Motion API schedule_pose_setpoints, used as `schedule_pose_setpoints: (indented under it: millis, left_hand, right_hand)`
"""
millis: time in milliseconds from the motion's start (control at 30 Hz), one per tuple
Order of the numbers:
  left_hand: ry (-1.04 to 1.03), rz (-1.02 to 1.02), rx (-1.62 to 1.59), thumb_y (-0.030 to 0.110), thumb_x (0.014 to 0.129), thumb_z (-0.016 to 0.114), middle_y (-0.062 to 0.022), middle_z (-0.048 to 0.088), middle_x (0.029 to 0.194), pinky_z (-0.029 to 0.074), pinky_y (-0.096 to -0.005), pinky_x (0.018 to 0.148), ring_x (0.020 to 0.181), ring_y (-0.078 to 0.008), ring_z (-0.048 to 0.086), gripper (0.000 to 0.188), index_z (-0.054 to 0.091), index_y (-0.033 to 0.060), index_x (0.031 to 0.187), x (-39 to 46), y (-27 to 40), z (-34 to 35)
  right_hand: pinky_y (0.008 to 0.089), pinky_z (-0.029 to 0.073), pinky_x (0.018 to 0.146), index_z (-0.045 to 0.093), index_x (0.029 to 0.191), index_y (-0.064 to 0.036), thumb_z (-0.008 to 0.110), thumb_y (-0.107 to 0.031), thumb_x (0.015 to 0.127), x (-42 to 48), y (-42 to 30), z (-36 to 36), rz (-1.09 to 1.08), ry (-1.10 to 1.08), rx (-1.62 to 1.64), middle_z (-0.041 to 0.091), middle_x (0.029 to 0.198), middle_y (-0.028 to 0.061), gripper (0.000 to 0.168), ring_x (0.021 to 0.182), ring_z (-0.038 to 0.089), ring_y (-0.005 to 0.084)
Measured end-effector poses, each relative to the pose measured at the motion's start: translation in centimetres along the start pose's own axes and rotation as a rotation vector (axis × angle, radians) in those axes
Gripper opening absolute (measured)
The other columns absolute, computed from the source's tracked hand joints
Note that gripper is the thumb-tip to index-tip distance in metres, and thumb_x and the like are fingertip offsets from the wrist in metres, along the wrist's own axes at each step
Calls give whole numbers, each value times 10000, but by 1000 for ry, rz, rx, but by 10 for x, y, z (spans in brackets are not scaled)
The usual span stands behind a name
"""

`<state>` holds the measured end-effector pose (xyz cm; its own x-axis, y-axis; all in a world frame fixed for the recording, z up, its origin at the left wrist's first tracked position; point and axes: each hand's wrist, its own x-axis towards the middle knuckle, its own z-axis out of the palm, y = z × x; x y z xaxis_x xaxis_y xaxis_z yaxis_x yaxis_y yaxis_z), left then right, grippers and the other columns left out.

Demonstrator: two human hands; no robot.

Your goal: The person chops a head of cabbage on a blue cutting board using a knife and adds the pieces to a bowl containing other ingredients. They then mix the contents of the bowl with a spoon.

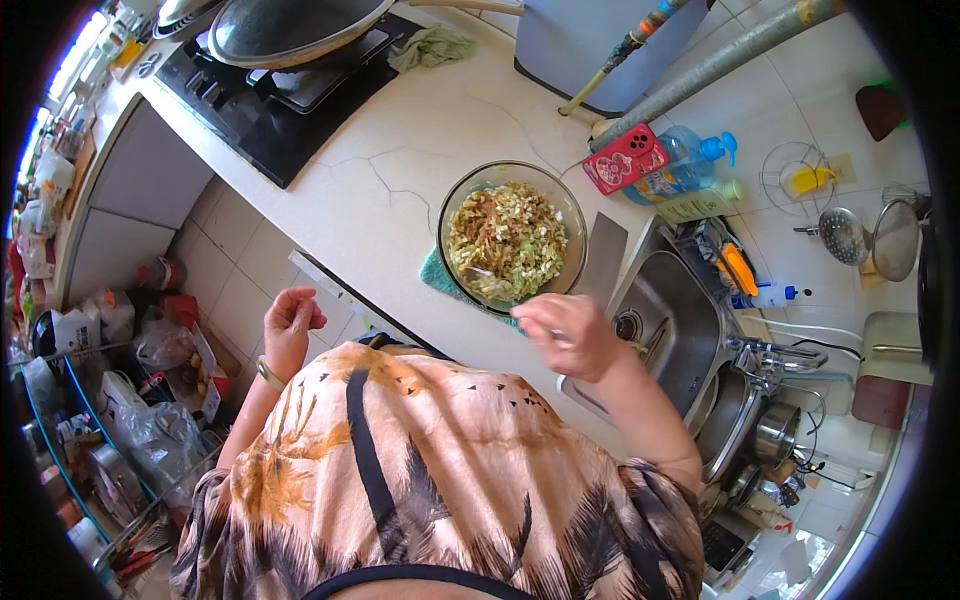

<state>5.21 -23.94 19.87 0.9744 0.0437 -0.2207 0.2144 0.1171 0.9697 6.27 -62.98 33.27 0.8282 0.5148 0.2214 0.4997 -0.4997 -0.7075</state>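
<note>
A glass bowl [578,259] of chopped greens mixed with brownish and white bits [510,236] stands on the counter, partly over a teal cloth [437,276]. At the bowl's near right rim, my right hand [562,334] is closed around a metal utensil. A bit of its handle shows between the fingers, and a shiny part lies in the mixture; its exact kind cannot be told. My left hand [294,319], with a bangle at the wrist, is loosely curled in the air before the counter's edge and holds nothing.
A gas stove [262,127] carries a wok [292,30] at upper left. A red phone [626,159] leans on a blue pump bottle [682,161] beyond the bowl. At right are a grey board [602,251] and a steel sink [675,300]. A green rag [431,49] lies near the stove.
</note>
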Motion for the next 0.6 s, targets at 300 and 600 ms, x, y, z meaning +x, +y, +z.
schedule_pose_setpoints:
  millis: [300, 600]
  left_hand:
    - [0, 53, -30, 50, 971, 540, -5, 588, 750, 523, -227, 640, 681, -86, 584, 106, 621, 57, 1039, 14, 14, -2]
    - [-36, -12, -10, 67, 972, 547, -12, 596, 758, 521, -232, 635, 665, -92, 589, 98, 612, 45, 1042, 3, 3, 5]
  right_hand:
    - [356, 548, 645, 615, 924, -56, 623, -61, 832, 0, 21, 6, -20, 203, -423, 672, 866, 105, 93, 776, 674, 266]
    - [383, 538, 687, 620, 965, -60, 601, 3, 753, 44, 45, 25, -18, 131, -321, 653, 870, 118, 222, 798, 652, 297]
